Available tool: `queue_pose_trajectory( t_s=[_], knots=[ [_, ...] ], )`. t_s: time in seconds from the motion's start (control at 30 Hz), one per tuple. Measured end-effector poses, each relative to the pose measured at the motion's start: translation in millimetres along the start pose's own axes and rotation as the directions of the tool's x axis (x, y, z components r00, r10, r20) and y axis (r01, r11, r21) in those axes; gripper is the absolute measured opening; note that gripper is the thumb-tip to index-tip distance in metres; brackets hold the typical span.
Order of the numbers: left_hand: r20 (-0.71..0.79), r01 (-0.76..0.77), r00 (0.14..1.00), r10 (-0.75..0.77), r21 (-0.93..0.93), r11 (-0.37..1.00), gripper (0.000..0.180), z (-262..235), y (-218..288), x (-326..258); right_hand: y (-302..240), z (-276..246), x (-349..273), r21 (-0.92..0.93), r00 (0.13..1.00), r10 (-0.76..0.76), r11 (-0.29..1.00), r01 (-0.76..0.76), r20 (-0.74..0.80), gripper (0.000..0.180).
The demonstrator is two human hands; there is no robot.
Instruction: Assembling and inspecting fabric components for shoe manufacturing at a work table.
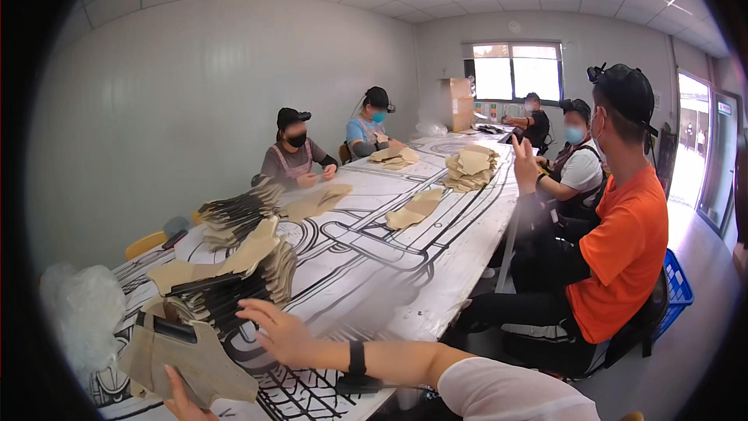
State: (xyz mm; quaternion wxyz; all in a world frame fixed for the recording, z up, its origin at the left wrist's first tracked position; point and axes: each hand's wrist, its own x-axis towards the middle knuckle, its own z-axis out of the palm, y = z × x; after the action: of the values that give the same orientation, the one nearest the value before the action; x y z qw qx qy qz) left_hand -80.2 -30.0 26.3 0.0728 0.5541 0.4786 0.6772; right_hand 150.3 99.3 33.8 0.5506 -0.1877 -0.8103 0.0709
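Head view: I am watching the right hand (282, 333) reaching across the table (389, 281), fingers spread open, palm down, touching the near edge of the fanned stack of tan cutouts (234, 277). The left hand (183, 401) is gripping one tan shoe-upper piece (187, 359) from below, just left of that stack.

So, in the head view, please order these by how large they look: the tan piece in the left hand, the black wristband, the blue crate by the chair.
1. Tan piece, largest, though it is nearest the camera.
2. Blue crate, partly hidden.
3. Black wristband, smallest.
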Motion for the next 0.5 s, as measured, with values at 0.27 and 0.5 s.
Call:
queue_pose_trajectory(
  t_s=[0.27,0.5],
  knots=[
    [0.112,0.003,0.993,-0.027,0.211,0.978,0.062,5.1,-21.8,-4.7,-23.8,-3.0,-7.2,0.077,0.941,-0.329,0.943,0.323,0.074,0.052],
    [-0.138,0.298,0.904,-0.405,-0.476,0.827,0.042,38.8,17.9,-1.8,-20.2,2.4,-6.0,0.001,0.938,-0.321,0.946,0.324,0.126,0.061]
  ],
)
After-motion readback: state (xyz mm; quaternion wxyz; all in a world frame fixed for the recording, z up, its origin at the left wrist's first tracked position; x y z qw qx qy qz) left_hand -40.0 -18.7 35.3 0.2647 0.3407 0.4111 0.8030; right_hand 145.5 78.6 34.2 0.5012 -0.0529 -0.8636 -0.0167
